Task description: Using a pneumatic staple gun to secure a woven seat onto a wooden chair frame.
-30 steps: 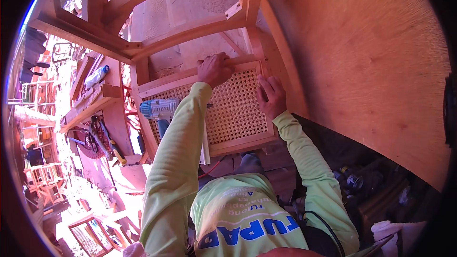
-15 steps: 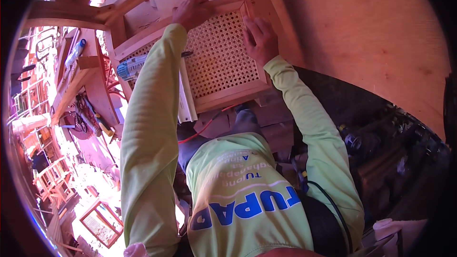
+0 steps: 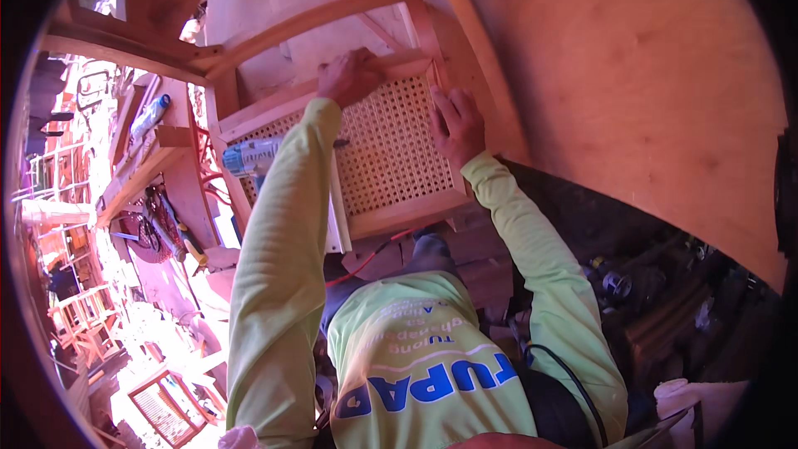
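Note:
A wood-framed cane panel point(image 3: 391, 150) with open mesh weave lies in front of me, inside a wooden chair frame point(image 3: 274, 33). My left hand point(image 3: 349, 76) is closed over its far rail, the fingertips partly hidden. At the far right corner, my right hand point(image 3: 460, 125) grips the side rail, with bent fingers on the wood and the thumb side over the weave. A teal power tool point(image 3: 249, 156) rests on the panel's left part, half covered by my left forearm. Beside that arm, a pale straight strip point(image 3: 338, 216) extends past the near rail.
A large curved plywood sheet point(image 3: 648, 75) fills the right side. To the left are a wooden stand point(image 3: 145, 170), a blue cylinder point(image 3: 151, 115) and hanging hand tools point(image 3: 179, 229). Another cane frame point(image 3: 170, 407) lies at lower left. A red cord point(image 3: 374, 258) passes near my legs.
The view has tilted, so the chair frame and panel appear lower and more of the far rail shows. Both hands stay at nearly the same places on the panel.

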### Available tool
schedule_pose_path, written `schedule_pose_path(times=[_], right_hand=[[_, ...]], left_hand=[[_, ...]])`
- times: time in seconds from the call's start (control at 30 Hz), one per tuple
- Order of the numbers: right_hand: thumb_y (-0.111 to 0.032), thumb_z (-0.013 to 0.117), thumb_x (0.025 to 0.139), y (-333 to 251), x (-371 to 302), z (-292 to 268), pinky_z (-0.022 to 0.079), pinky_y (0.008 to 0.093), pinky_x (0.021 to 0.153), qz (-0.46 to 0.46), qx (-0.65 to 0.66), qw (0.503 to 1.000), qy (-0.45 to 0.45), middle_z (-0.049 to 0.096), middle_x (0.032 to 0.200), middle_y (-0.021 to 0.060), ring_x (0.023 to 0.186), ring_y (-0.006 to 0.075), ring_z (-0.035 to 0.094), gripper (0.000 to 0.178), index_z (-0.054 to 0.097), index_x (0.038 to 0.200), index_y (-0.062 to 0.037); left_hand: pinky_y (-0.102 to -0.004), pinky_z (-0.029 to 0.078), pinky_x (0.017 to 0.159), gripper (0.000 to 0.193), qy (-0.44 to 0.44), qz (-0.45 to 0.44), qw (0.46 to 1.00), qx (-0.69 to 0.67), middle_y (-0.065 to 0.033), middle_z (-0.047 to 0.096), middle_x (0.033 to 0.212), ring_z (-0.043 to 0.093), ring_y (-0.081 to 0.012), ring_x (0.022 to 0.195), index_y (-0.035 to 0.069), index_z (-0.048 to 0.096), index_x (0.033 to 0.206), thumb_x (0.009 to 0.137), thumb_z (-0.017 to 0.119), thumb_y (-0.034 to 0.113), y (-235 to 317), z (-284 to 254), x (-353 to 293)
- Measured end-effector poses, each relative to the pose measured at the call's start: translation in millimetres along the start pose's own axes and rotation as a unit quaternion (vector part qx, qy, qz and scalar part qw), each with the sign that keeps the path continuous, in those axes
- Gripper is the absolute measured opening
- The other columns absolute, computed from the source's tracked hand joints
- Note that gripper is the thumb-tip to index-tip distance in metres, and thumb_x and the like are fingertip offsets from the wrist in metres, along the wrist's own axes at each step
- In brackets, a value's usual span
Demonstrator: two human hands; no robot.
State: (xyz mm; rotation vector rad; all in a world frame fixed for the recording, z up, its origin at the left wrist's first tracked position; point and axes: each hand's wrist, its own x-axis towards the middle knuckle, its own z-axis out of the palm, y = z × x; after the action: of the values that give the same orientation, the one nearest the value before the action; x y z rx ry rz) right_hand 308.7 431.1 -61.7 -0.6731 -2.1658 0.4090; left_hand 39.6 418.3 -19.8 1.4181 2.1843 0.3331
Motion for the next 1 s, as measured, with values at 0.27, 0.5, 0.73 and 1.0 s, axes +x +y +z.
schedule_pose_path(times=[0.27,0.5,0.73,1.0], right_hand=[[-0.001,0.070,0.083,-8,8,-8,0.049,0.0463,0.073,-0.007,0.004,1.000,-0.018,0.052,0.093,0.0154,0.085,0.0351,0.054,0.047,0.062,0.129,0.0020],[0.002,0.071,0.082,-3,10,-7,0.048,0.0463,0.073,0.005,0.024,0.999,-0.029,0.051,0.089,0.0152,0.082,0.0346,0.053,0.052,0.062,0.133,0.0027],[0.003,0.071,0.082,-3,12,-6,0.048,0.0448,0.070,0.008,0.020,0.999,-0.025,0.051,0.087,0.0144,0.080,0.0329,0.054,0.050,0.064,0.132,0.0031],[0.003,0.072,0.082,-3,12,-3,0.048,0.0447,0.070,0.007,0.021,0.999,-0.024,0.052,0.086,0.0142,0.080,0.0329,0.054,0.050,0.064,0.132,0.0027]], left_hand=[[-0.0539,0.039,0.103,0.047,0.048,0.019,0.999,0.005,-0.0108,0.076,0.110,0.067,-0.0343,0.115,0.016,0.072,0.117,0.083,0.079,0.050,17,-9,-30],[-0.0515,0.039,0.101,0.042,0.065,0.038,0.997,0.005,-0.0108,0.074,0.111,0.064,-0.0330,0.114,0.014,0.069,0.114,0.084,0.079,0.042,22,-9,-32],[-0.0510,0.038,0.101,0.043,0.085,0.045,0.995,0.008,-0.0093,0.072,0.111,0.064,-0.0334,0.113,0.015,0.069,0.115,0.083,0.079,0.041,23,-7,-34],[-0.0512,0.038,0.104,0.043,0.071,0.020,0.997,0.023,-0.0086,0.072,0.116,0.062,-0.0330,0.116,0.016,0.068,0.119,0.084,0.078,0.039,25,-9,-35]])
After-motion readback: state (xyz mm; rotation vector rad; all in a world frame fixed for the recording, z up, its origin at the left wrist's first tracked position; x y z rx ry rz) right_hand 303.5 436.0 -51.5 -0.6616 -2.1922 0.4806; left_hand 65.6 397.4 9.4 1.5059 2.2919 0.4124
